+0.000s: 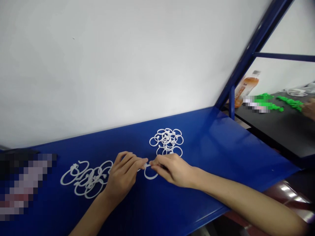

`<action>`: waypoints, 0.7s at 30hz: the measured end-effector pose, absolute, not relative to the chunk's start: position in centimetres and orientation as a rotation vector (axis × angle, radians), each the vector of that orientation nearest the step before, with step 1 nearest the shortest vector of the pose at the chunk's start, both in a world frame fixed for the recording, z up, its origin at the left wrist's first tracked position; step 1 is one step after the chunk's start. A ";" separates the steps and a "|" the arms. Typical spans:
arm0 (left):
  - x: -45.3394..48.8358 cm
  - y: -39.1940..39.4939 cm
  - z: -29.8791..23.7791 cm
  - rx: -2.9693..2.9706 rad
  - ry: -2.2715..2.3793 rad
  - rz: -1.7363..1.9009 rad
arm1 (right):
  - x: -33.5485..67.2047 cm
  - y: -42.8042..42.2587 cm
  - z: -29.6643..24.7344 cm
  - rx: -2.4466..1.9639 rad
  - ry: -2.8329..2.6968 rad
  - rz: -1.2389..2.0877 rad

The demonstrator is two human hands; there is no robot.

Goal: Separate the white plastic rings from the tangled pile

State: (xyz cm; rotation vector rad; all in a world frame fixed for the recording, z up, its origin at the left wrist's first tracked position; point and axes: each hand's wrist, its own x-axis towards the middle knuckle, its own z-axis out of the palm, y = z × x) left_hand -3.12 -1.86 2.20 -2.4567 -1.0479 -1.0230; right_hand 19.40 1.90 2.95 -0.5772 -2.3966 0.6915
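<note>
Over the blue table (204, 144), my left hand (125, 173) and my right hand (172, 168) meet at a thin white plastic ring (150, 178). Both sets of fingertips are pinched together at the ring's upper edge, and the ring hangs below them. The fingers hide the part where its ends would meet. Left of my left hand lies a loose pile of white plastic loops (85, 183), some of them open with small knobs. Just beyond my right hand is a cluster of closed white rings (168, 141) with small knobs.
A white wall (123, 65) rises behind the table. A blue metal frame (242, 65) stands at the right. Beyond it, a black table (275, 131) holds an orange drink bottle (247, 88) and green pieces (290, 103), with another person's hand (309, 108) beside them.
</note>
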 end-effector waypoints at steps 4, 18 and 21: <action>-2.9 -1.8 2.4 -2.435 -1.036 -1.048 | 19.4 1.9 2.9 -0.592 -2.377 0.681; -2.2 -1.9 2.3 -2.493 -1.068 -1.104 | 19.7 2.2 2.9 -0.533 -2.464 0.666; -2.2 -2.1 2.2 -2.516 -1.049 -1.122 | 19.7 2.2 3.0 -0.508 -2.502 0.657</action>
